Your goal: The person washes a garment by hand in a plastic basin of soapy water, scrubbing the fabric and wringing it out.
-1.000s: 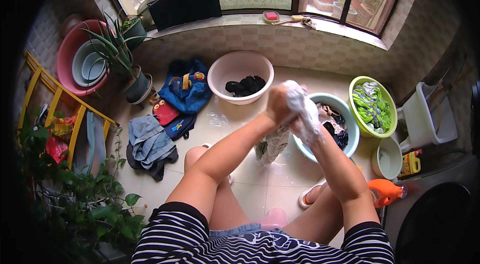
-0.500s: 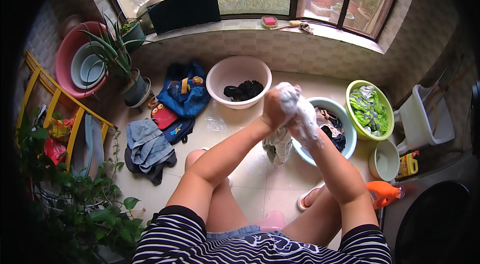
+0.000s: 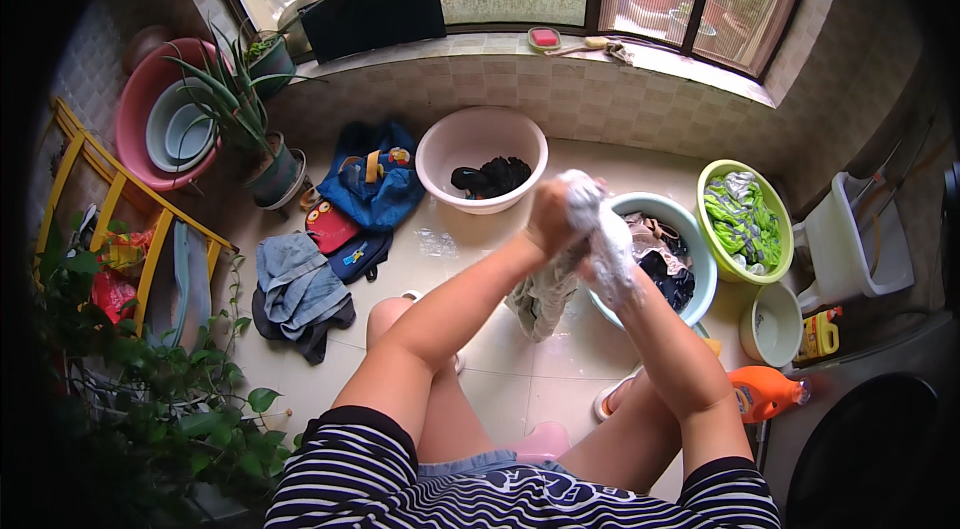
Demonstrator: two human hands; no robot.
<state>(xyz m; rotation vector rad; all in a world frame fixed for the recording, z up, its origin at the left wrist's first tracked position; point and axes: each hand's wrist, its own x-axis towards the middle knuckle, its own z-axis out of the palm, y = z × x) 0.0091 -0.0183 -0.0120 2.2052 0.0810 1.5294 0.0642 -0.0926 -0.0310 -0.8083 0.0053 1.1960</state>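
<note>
A wet, greyish garment (image 3: 542, 307) hangs from my two hands over the floor between my knees. My left hand (image 3: 552, 219) is closed round its upper part, and white foam lies thick on the bunched cloth there. Pressed close beside it, my right hand (image 3: 612, 274) also grips the garment; suds cover this hand to the wrist and hide its fingers in part. Just right of the hands stands a light blue basin (image 3: 708, 279) with dark and pinkish clothes in it. Beyond them, a pale pink basin (image 3: 436, 154) holds black clothing.
At the right are a lime-green basin (image 3: 788, 254) of green clothes, a small pale basin (image 3: 760, 344), an orange bottle (image 3: 765, 392) and a yellow jug (image 3: 818, 334). Jeans (image 3: 298, 274) and a blue bag (image 3: 375, 194) lie left, near potted plants and a yellow rack (image 3: 110, 204).
The garment's hanging end has swung a little to the left. Both hands keep their grip at nearly the same place, and the whole view has shifted slightly.
</note>
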